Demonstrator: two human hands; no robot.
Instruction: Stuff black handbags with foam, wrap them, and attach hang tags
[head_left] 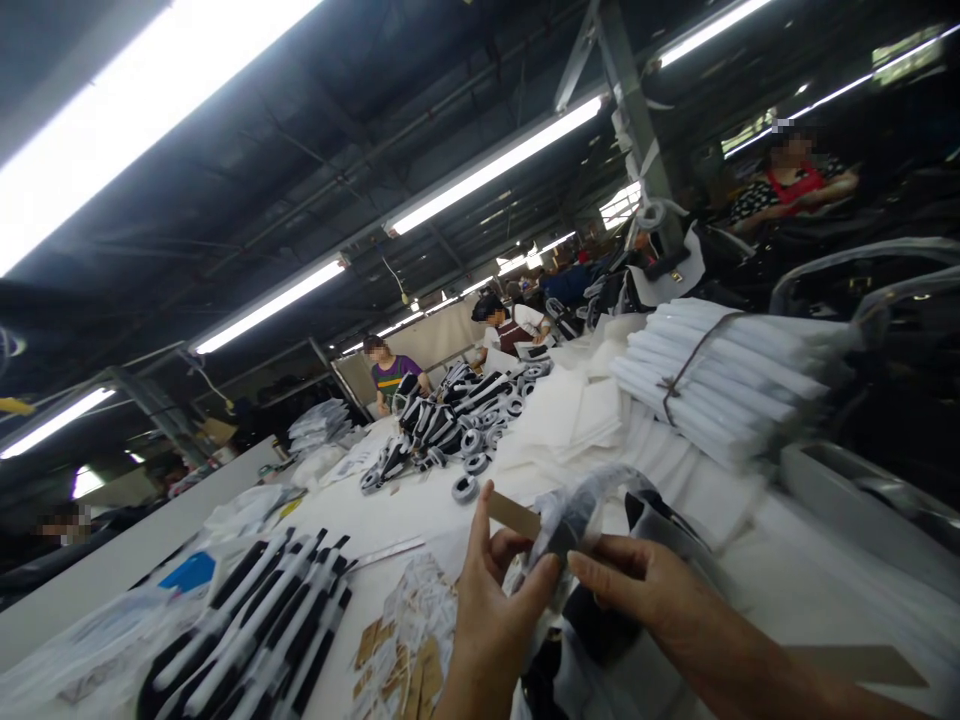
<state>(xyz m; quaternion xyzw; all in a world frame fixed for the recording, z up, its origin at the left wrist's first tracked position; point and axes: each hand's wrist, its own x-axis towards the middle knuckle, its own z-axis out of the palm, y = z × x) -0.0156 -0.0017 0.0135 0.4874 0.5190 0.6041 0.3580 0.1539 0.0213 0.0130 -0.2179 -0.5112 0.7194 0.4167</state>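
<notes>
- Bottom centre of the frame: the left hand (491,600) is raised with its thumb upright. Its fingers are curled in, pinching a tan card (514,514) against the wrapped strap.
- Just right of it, the right hand (649,590) reaches in from the lower right. Its fingertips are closed on the lower edge of the wrapped strap (577,510), a dark piece in a clear plastic sleeve held up between both hands above the table (390,515).
- Below the hands lies more dark material and white wrapping, too blurred to tell apart.
- Lower left: a row of black-and-white straps (262,620) lies side by side, with a heap of small brown tags (405,630) just to their right and a blue scrap (187,572) near their upper end.
- Middle of the frame: loose grey rings (465,488) sit on the white top, and beyond them is a larger heap of straps and rings (450,415).
- Right of centre: a bundle of white flat packs (720,375) is tied across with a dark cord, and white sheets (570,410) are spread beside it.
- Farther back, a person in a purple top (394,372) and another seated person (510,322) are at the table's far end.
- Upper right: a person in red (795,180) sits behind dark goods.
- Overhead, long strip lights (495,165) run across the dark ceiling.
</notes>
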